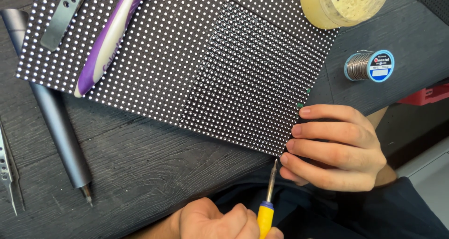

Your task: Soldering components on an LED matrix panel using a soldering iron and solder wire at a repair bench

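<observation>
Black and studded with rows of small white dots, a flat LED panel (187, 56) lies across the dark wooden table (131, 173), its near right corner close to the person's body. The right hand (334, 147) rests at that corner, fingers (322, 131) held together side by side and slightly curled, their tips touching the panel's right edge; nothing is clamped in them. The left hand (217, 220) sits at the near edge of the view, fingers closed around the yellow handle of a soldering iron (267, 199). The iron's thin metal shaft points away from the body, and its tip meets the panel's near right corner, just beside the right hand's lowest fingertip.

On the far left part of the panel lie a purple and white toothbrush (110, 37) and a grey metal strip with holes (61, 16). A grey pen-shaped tool (54, 112) lies on the table at the left, partly under the panel, tip towards the near side. Metal tweezers (5, 173) show at the left edge. A round yellowish jar (341, 5) stands on the panel's far right corner, and a blue-rimmed spool of solder wire (369, 66) lies on the table to the right of the panel, well apart from the hands.
</observation>
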